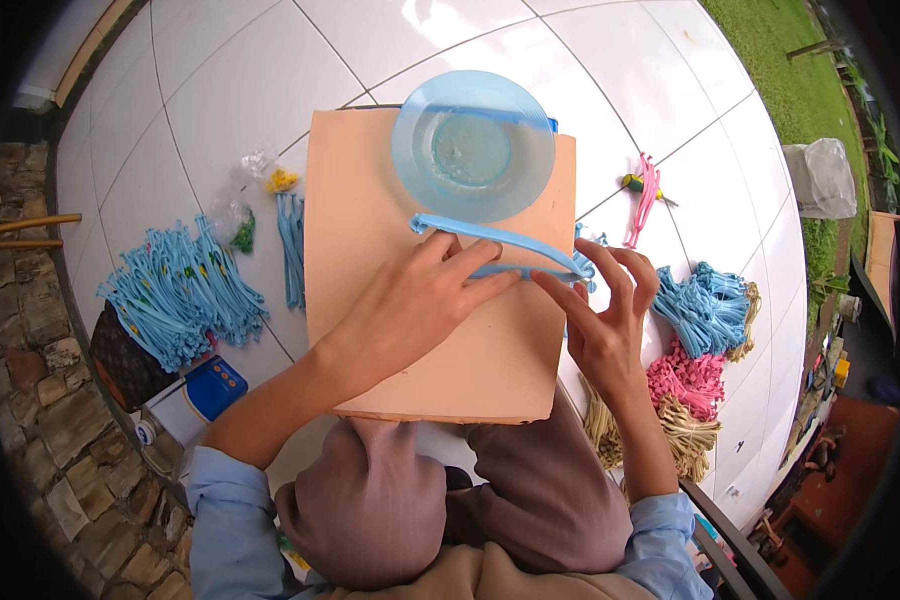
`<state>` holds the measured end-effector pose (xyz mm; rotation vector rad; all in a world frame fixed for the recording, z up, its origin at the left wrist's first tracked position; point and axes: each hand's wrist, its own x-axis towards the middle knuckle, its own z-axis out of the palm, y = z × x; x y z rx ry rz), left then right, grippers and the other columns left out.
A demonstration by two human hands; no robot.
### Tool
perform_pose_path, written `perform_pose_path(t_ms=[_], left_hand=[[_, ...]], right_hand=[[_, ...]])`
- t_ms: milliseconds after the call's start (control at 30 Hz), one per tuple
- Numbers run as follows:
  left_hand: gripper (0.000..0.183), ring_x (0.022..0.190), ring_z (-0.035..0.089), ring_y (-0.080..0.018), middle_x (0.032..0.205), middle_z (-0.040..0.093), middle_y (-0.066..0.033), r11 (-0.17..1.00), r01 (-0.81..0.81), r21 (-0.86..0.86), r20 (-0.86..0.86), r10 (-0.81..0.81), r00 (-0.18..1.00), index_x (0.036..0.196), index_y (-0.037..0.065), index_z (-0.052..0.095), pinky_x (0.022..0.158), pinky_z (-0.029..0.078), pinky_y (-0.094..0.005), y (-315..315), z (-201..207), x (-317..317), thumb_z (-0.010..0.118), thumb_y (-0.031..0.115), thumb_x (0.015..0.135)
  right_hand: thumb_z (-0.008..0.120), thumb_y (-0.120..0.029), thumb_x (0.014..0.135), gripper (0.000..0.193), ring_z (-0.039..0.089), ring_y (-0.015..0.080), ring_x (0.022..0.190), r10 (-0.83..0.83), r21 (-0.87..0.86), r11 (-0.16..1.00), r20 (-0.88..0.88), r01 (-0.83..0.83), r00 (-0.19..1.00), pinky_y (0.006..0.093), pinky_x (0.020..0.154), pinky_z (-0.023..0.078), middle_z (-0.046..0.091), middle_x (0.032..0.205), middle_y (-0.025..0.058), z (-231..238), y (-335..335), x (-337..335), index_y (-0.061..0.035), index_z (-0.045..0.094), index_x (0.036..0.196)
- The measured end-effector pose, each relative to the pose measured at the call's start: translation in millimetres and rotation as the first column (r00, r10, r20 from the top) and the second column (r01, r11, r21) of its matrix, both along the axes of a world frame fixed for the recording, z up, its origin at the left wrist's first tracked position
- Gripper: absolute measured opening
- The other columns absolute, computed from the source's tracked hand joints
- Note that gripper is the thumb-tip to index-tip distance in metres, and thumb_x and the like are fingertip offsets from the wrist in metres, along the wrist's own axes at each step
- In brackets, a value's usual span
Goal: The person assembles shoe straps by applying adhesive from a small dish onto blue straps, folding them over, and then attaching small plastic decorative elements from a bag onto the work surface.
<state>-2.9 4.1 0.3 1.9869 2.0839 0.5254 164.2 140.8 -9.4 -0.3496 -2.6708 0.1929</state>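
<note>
Over a tan board [420,385] resting above my knees, both hands work on a light blue soft strip [515,236], bent into a narrow loop with knobby ends. My left hand [405,295] has its fingers curled round the strip's left stretch, thumb and forefinger toward the lower strand. At the loop's right end, my right hand [610,310] pinches the strip, where several small knobs [583,268] bunch together. Part of the lower strand is hidden behind my fingers. Just beyond the strip, a translucent blue bowl [410,160] stands on the board, with a little clear liquid or glare at its bottom.
Left on the white tiles lie a pile of blue strips [185,290], a smaller bundle [291,250], plastic bags with yellow [282,180] and green bits, and a blue-and-white box [215,388]. Rightward are blue [705,305], pink [685,383] and beige bundles [688,435], and a screwdriver [634,183].
</note>
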Motion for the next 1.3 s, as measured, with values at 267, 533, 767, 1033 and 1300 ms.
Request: perform_pose_path(t_ms=[267, 533, 767, 1033, 1300], left_hand=[[0.038, 0.089, 0.052, -0.0205, 0.104, 0.054, -0.0034, 1.000, 0.005, 0.005, -0.011, -0.005, 1.000, 0.109, 0.014, 0.058, 0.075, 0.048, -0.0299, 0, 1, -1, 0.053, 0.009, 0.072], [0.038, 0.088, 0.051, -0.0201, 0.104, 0.054, -0.0032, 1.000, 0.002, -0.014, -0.022, -0.003, 1.000, 0.109, 0.015, 0.059, 0.075, 0.048, -0.0296, 2, -1, -1, 0.053, 0.009, 0.072], [0.036, 0.078, 0.053, -0.0167, 0.095, 0.053, -0.0008, 0.994, 0.006, 0.111, 0.008, -0.007, 1.000, 0.105, 0.014, 0.061, 0.065, 0.047, -0.0287, 1, -14, -1, 0.055, 0.007, 0.070], [0.026, 0.071, 0.054, -0.0166, 0.079, 0.055, -0.0004, 0.903, 0.029, 0.430, 0.025, -0.044, 0.999, 0.087, 0.009, 0.058, 0.059, 0.047, -0.0281, -12, 6, 29, 0.065, 0.005, 0.063], [0.024, 0.080, 0.053, -0.0187, 0.090, 0.055, -0.0089, 0.538, -0.383, 0.751, 0.412, 0.071, 0.908, 0.085, 0.006, 0.051, 0.063, 0.043, -0.0262, -81, 113, 52, 0.069, 0.013, 0.071]], right_hand=[[0.060, 0.005, 0.063, 0.042, 0.042, 0.0244, 0.103, 0.018, 0.086, 0.996, 0.028, -0.020, 0.999, 0.0428, 0.086, 0.036, 0.047, 0.120, 0.0008, -3, 2, -1, -0.0210, 0.066, 0.095], [0.058, 0.008, 0.060, 0.045, 0.042, 0.0241, 0.102, -0.023, 0.056, 0.998, 0.012, 0.022, 1.000, 0.0419, 0.085, 0.037, 0.048, 0.119, 0.0017, -2, 4, -1, -0.0215, 0.067, 0.093], [0.059, 0.003, 0.076, 0.037, 0.054, 0.0252, 0.091, -0.128, -0.608, 0.791, -0.059, 0.067, 0.990, 0.0349, 0.078, 0.044, 0.055, 0.101, 0.0138, -5, 11, -4, -0.0046, 0.045, 0.110], [0.061, 0.003, 0.076, 0.045, 0.060, 0.0163, 0.077, -0.196, -0.726, 0.685, -0.094, 0.067, 0.976, 0.0285, 0.071, 0.046, 0.062, 0.083, 0.0087, 44, -4, 34, -0.0050, 0.038, 0.114], [0.067, -0.001, 0.074, 0.052, 0.060, 0.0130, 0.076, -0.042, -0.756, 0.621, -0.296, -0.207, 0.954, 0.0272, 0.071, 0.048, 0.062, 0.082, 0.0095, 207, -60, 32, -0.0049, 0.036, 0.115]])
